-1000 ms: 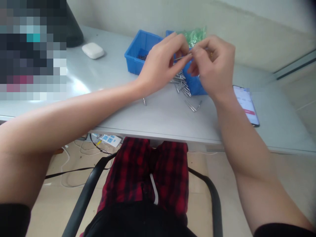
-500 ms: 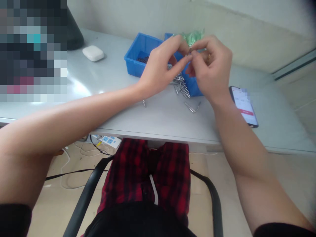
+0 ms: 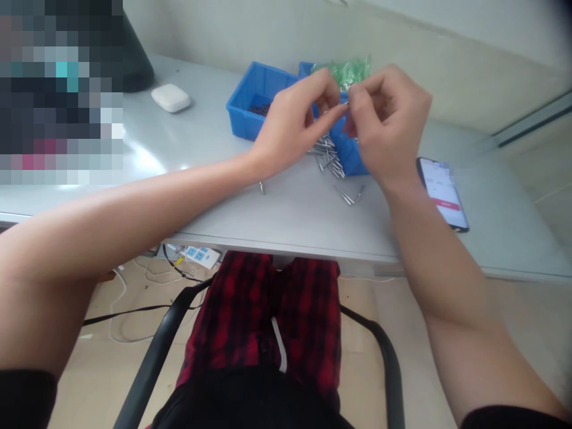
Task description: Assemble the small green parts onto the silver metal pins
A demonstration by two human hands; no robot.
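Note:
My left hand [image 3: 295,119] and my right hand [image 3: 391,128] are raised close together over the blue bins, fingertips almost meeting. Thumb and fingers of the right are pinched. The left hand's thumb and bent index finger close toward the same spot, where a tiny shiny bit shows; its kind is too small to tell. Beneath the hands lies a pile of thin silver metal pins [image 3: 329,156]. A left blue bin [image 3: 241,122] holds small dark parts [image 3: 260,109]. The right blue bin [image 3: 351,156] is partly hidden behind my hands.
A green plastic bag [image 3: 353,72] rests at the back by the wall. Loose pins [image 3: 344,194] and a single pin [image 3: 261,188] lie nearer the table edge. At right is a phone [image 3: 447,199] with its screen lit; at left, a white rounded case [image 3: 170,98].
My right hand has shifted slightly right, and its fingertips have drawn a little away from my left fingers. The pins and bins stay put.

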